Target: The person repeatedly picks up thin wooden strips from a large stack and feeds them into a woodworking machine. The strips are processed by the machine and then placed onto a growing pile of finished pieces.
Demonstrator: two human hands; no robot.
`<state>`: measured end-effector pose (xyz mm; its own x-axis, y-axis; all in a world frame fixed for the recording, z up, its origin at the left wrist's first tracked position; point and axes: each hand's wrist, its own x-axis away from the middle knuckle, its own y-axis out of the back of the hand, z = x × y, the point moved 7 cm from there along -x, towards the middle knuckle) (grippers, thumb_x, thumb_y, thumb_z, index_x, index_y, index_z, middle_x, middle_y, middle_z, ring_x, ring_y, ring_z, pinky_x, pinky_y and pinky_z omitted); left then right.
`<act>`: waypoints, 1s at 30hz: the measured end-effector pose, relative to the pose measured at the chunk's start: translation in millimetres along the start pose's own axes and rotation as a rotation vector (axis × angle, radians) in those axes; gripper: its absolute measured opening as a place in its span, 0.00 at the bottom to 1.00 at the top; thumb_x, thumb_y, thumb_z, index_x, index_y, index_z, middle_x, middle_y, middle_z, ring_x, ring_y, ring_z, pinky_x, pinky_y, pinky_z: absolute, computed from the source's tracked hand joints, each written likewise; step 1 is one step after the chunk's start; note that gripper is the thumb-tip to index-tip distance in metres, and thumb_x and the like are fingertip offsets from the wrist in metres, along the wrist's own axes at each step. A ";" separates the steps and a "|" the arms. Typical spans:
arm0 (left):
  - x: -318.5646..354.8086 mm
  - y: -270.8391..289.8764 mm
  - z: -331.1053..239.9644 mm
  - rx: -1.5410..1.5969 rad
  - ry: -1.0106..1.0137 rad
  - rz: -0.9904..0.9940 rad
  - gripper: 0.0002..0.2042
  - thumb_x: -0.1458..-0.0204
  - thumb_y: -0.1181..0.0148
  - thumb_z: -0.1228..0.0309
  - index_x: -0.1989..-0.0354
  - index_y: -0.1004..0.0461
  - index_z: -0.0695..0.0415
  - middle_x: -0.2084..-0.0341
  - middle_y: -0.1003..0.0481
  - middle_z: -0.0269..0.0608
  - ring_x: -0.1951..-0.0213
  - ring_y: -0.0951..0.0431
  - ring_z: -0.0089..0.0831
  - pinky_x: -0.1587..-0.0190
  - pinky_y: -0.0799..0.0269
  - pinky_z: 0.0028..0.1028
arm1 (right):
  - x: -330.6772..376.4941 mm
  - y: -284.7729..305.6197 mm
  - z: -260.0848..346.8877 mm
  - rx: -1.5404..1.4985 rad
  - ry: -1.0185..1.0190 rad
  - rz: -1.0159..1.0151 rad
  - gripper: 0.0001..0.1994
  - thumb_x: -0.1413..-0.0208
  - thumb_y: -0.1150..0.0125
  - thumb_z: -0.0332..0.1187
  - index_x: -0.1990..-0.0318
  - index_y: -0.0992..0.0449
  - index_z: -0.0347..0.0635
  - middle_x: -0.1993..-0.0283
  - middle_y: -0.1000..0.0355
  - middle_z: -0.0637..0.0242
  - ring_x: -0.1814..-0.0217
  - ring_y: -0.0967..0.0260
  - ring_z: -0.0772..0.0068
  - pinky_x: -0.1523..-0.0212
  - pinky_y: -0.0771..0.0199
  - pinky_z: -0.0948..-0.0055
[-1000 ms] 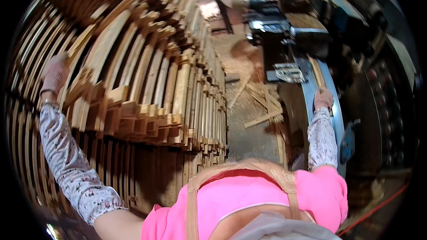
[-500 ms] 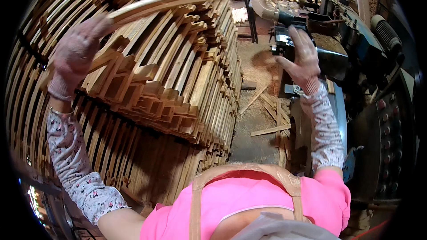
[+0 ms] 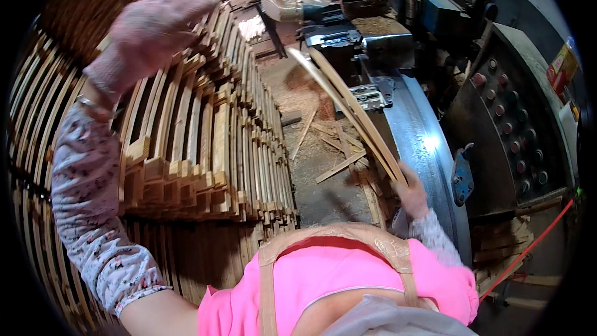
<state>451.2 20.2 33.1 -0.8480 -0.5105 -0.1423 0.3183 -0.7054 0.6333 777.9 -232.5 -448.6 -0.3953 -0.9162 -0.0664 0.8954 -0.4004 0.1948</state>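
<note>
The right hand [image 3: 410, 191] is closed around two long thin wood strips [image 3: 348, 109], which point up toward the machine [image 3: 398, 31]. The left hand [image 3: 152, 31] rests loosely on top of the big stack [image 3: 205, 143] of curved wood pieces; whether it grips one is hard to tell. It looks like many pieces are still stacked, so most of the work is left.

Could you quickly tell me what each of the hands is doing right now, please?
Left hand: raised at the stacked wooden frames, fingers curled; whether it grips one cannot be told.
Right hand: closed on curved wooden strips.
</note>
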 end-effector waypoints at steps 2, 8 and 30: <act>23.8 -11.5 74.2 0.175 0.094 -0.072 0.30 0.40 0.37 0.78 0.27 0.34 0.48 0.34 0.26 0.36 0.33 0.27 0.36 0.29 0.30 0.37 | 55.6 32.8 -33.5 0.096 -0.096 -0.184 0.27 0.43 0.35 0.24 0.33 0.28 0.34 0.34 0.27 0.49 0.30 0.31 0.57 0.30 0.34 0.63; 181.8 -110.7 272.4 0.399 0.851 0.123 0.29 0.35 0.40 0.70 0.25 0.38 0.52 0.32 0.29 0.48 0.32 0.27 0.44 0.31 0.31 0.35 | 178.9 109.5 -102.2 1.182 -0.532 -0.540 0.36 0.43 0.31 0.45 0.26 0.34 0.58 0.44 0.28 0.44 0.42 0.30 0.39 0.40 0.28 0.46; 341.8 -216.4 276.8 -0.038 0.937 0.571 0.29 0.49 0.38 0.62 0.38 0.27 0.62 0.47 0.21 0.63 0.43 0.21 0.57 0.35 0.28 0.44 | 108.7 103.0 -83.0 1.307 -0.439 -0.414 0.26 0.39 0.39 0.46 0.32 0.27 0.62 0.51 0.26 0.53 0.49 0.27 0.43 0.51 0.25 0.45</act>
<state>-24.8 134.5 57.9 0.0811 -0.9264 -0.3677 0.5884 -0.2533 0.7679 844.2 -374.8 -517.0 -0.8211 -0.5643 -0.0853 -0.0284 -0.1088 0.9937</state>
